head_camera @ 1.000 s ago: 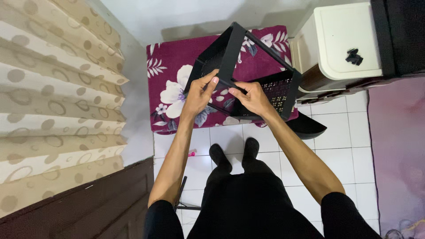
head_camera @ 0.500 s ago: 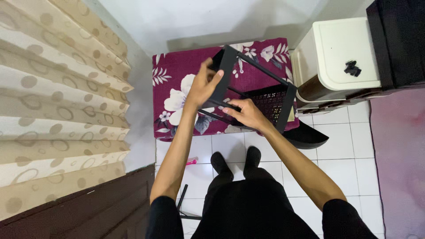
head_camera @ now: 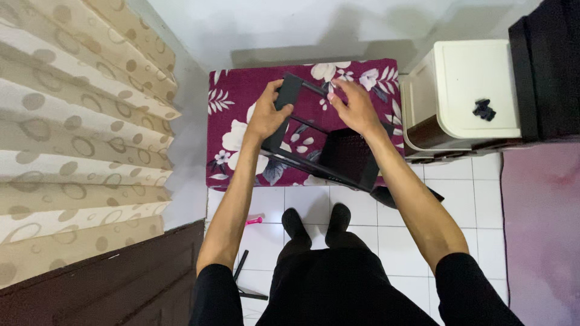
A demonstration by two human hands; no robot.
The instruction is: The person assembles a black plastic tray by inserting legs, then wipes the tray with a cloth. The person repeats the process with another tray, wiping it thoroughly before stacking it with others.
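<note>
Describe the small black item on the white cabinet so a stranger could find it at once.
Start at the maroon floral-covered surface where both hands hold a black rack frame. Directly to its right stands a white cabinet with a flat top. The small black clip-like piece lies near its right edge, the only dark object on that pale top.

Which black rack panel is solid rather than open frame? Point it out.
The perforated panel below the right hand; the end frame gripped by the left hand is just open bars.
</note>
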